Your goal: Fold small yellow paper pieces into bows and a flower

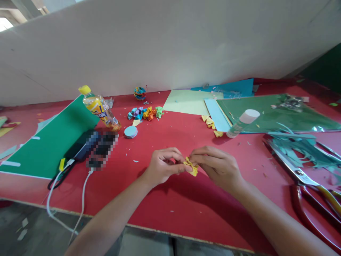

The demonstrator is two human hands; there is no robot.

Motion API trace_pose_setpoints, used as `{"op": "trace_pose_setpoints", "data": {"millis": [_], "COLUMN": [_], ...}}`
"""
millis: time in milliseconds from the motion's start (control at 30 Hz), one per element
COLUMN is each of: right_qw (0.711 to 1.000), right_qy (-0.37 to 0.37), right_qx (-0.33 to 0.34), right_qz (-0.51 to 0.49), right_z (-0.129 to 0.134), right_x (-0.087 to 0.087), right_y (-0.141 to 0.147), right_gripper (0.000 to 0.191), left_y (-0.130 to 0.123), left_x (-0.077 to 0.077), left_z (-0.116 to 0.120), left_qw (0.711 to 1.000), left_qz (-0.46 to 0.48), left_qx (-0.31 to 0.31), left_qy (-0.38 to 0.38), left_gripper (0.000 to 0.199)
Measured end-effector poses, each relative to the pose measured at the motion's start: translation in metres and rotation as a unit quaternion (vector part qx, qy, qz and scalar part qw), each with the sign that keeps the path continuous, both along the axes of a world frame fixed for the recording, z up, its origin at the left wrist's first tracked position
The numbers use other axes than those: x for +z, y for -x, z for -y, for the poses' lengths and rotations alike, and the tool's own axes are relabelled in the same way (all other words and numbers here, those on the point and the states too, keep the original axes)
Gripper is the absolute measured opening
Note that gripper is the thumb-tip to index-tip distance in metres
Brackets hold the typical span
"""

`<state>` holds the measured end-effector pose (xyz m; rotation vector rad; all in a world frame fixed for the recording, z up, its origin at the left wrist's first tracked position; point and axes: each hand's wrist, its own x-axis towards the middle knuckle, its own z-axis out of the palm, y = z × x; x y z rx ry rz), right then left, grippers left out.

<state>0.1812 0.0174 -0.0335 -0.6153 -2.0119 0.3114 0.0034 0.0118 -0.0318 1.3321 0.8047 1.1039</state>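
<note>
Over the middle of the red table, a small yellow folded paper piece with a scalloped edge is pinched between both hands. My left hand grips its left side between thumb and fingers. From the right, my right hand closes its fingertips on the upper part, hiding some of the paper. Several similar yellow folded pieces lie beyond my right hand, close to a glue stick standing tilted in view with its white cap on top. Farther off is a row of coloured folded paper pieces.
Large scissors and teal paper scraps lie at right, before a green sheet. Round paper discs sit left of centre. A drink bottle, a phone, a black power bank and white cables occupy the left.
</note>
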Motion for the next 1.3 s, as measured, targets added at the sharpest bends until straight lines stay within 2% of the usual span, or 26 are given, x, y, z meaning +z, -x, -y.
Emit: {"op": "trace_pose_setpoints", "data": {"millis": [233, 400, 500, 567, 667, 767, 900, 1067, 1300], "right_qw": [1.0, 1.0, 1.0, 1.0, 1.0, 1.0, 1.0, 1.0, 1.0], "right_qy": [-0.002, -0.004, -0.001, 0.003, 0.005, 0.004, 0.005, -0.012, -0.009], "right_qx": [0.002, -0.003, -0.001, 0.0, 0.002, 0.015, 0.018, 0.022, 0.001], "right_qz": [0.001, -0.01, -0.016, -0.016, -0.019, -0.022, -0.011, 0.015, 0.02], "right_z": [0.001, 0.002, 0.002, 0.002, 0.002, 0.002, 0.002, 0.002, 0.001], "right_x": [0.002, 0.007, 0.008, 0.008, 0.009, 0.009, 0.007, 0.002, 0.003], "right_y": [0.0, -0.002, -0.002, -0.002, -0.002, -0.002, -0.001, 0.0, -0.004], "right_gripper": [0.024, 0.025, 0.025, 0.024, 0.023, 0.023, 0.024, 0.022, 0.025], "left_y": [-0.002, -0.001, -0.001, 0.0, 0.002, 0.003, 0.004, 0.008, 0.011], "left_x": [-0.002, -0.004, -0.004, -0.004, -0.005, -0.005, 0.0, 0.008, 0.009], "left_z": [0.001, -0.003, -0.005, -0.006, -0.006, -0.006, -0.004, -0.004, -0.004], "left_qw": [1.0, 0.989, 0.982, 0.979, 0.979, 0.981, 0.992, 0.996, 0.998], "left_qz": [0.018, 0.102, 0.099, 0.095, 0.096, 0.093, 0.05, 0.007, -0.052], "left_qx": [0.007, -0.015, -0.035, -0.062, -0.092, -0.097, -0.063, -0.065, -0.033], "left_qy": [-0.011, 0.102, 0.157, 0.168, 0.156, 0.142, 0.096, 0.059, 0.029], "left_gripper": [0.02, 0.025, 0.025, 0.025, 0.017, 0.013, 0.014, 0.025, 0.019]}}
